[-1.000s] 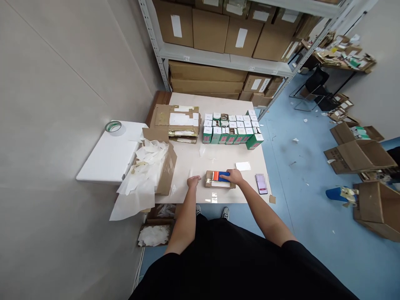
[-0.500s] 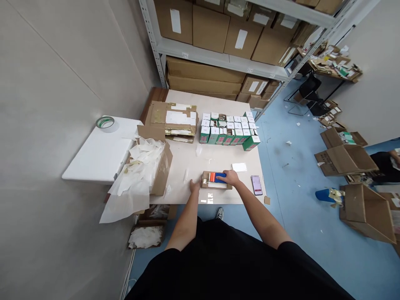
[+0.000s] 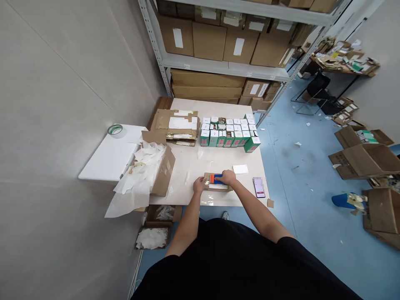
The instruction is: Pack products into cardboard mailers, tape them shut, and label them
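My right hand [image 3: 229, 177] is closed around a blue and orange tape dispenser [image 3: 215, 178], which rests over the top of a small brown cardboard box [image 3: 207, 186]. Shiny clear tape shows on the box near its left end, and a white label lies along its front part. At that left end my left hand [image 3: 198, 185] is closed on the box, its fingertips too small to make out fully. Just behind the box lies a white card [image 3: 240, 169]. A phone [image 3: 258, 187] with a lit screen is on the table's right side.
Green and white boxes [image 3: 229, 133] stand in rows at the table's back. Flattened cardboard [image 3: 176, 125] is stacked to their left. A carton of white paper [image 3: 165, 171] and a white surface with a tape roll [image 3: 115, 130] are at left. Shelving [image 3: 225, 66] rises behind.
My left hand has moved up slightly and closed at the box's left end. The dispenser stays over the box in my right hand. My view has shifted a little.
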Demonstrator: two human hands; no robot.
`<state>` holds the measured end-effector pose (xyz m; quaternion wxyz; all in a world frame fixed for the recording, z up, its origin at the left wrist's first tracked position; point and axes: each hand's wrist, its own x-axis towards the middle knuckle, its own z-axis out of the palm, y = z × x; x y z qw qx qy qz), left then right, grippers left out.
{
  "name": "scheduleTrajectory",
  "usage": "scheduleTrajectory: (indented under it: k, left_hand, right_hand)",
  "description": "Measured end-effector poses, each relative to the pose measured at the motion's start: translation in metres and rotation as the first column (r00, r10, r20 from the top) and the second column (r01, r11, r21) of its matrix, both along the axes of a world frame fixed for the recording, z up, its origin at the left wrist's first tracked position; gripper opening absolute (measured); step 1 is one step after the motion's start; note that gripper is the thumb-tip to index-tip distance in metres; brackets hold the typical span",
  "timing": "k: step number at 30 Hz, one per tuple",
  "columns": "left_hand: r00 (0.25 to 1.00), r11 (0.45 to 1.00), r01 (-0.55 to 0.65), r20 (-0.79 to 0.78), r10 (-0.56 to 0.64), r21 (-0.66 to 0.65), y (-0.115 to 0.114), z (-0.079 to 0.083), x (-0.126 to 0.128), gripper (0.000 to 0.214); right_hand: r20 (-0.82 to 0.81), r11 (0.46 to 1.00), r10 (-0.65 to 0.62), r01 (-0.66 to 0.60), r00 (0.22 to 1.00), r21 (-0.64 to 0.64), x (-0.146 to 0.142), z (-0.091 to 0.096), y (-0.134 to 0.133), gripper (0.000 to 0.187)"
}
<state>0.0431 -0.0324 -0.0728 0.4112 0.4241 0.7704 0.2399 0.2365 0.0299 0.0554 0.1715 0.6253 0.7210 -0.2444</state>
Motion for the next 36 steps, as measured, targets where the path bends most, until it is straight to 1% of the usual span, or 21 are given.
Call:
scheduleTrajectory:
  k: [2,4,6,9,12,16,18,20,23,25,27,29,32,34,36]
  left_hand:
    - [0.999,0.999,0.034,-0.040,-0.034,-0.013,-0.001,0.002,0.011,0.033]
    - [0.995,0.997,0.068,-0.074,-0.070,-0.027,-0.002,0.004,0.023,0.035]
    - [0.987,0.993,0.105,-0.116,-0.110,-0.044,-0.002,0.006,0.032,0.039]
    - [0.960,0.981,0.179,-0.206,-0.190,-0.069,-0.002,0.008,0.042,0.043]
    - [0.938,0.974,0.212,-0.266,-0.225,-0.076,-0.001,0.008,0.047,0.045]
    - [0.939,0.977,0.205,-0.267,-0.214,-0.064,0.001,0.006,0.048,0.045]
    - [0.943,0.977,0.204,-0.256,-0.214,-0.064,0.001,0.006,0.046,0.045]
    - [0.943,0.975,0.209,-0.247,-0.221,-0.075,0.002,0.006,0.045,0.046]
    - [0.946,0.973,0.206,-0.235,-0.225,-0.101,0.003,0.007,0.041,0.046]
    - [0.957,0.977,0.184,-0.210,-0.202,-0.105,0.003,0.008,0.035,0.047]
    - [0.973,0.984,0.152,-0.158,-0.166,-0.095,0.003,0.009,0.025,0.048]
    - [0.987,0.989,0.123,-0.096,-0.131,-0.085,0.003,0.010,0.010,0.048]
    - [0.994,0.991,0.090,-0.047,-0.095,-0.100,0.003,0.013,-0.020,0.045]
    - [0.996,0.992,0.064,-0.049,-0.070,-0.110,0.004,0.016,-0.041,0.041]
    - [0.998,0.995,0.029,-0.055,-0.035,-0.093,0.008,0.020,-0.060,0.037]
  right_hand:
    - [0.022,1.000,-0.019,0.019,1.000,-0.014,0.008,0.002,0.001,0.073]
    - [0.042,0.999,-0.034,0.035,0.999,-0.027,0.022,0.002,0.001,0.072]
    - [0.057,0.998,-0.055,0.057,0.997,-0.039,0.043,0.003,0.001,0.072]
    - [0.075,0.995,-0.096,0.098,0.993,-0.034,0.083,0.003,0.000,0.072]
    - [0.105,0.990,-0.140,0.143,0.985,-0.018,0.131,0.003,-0.001,0.070]
    - [0.137,0.980,-0.192,0.197,0.972,-0.028,0.188,0.001,-0.002,0.067]
    - [0.152,0.974,-0.218,0.225,0.964,-0.031,0.204,-0.001,-0.003,0.064]
    - [0.155,0.969,-0.239,0.246,0.959,-0.029,0.211,-0.003,-0.005,0.062]
    - [0.138,0.962,-0.260,0.268,0.956,-0.043,0.209,-0.005,-0.009,0.062]
    - [0.126,0.961,-0.265,0.273,0.956,-0.051,0.203,-0.004,-0.011,0.062]
    - [0.108,0.966,-0.248,0.254,0.963,-0.044,0.194,-0.001,-0.012,0.063]
    - [0.074,0.977,-0.211,0.213,0.975,-0.022,0.178,0.004,-0.012,0.065]
    - [0.004,0.989,-0.149,0.149,0.989,0.017,0.139,0.015,-0.011,0.068]
    - [-0.024,0.992,-0.119,0.120,0.993,0.045,0.101,0.024,-0.009,0.069]
    - [-0.025,0.993,-0.092,0.094,0.995,0.073,0.057,0.033,-0.007,0.068]
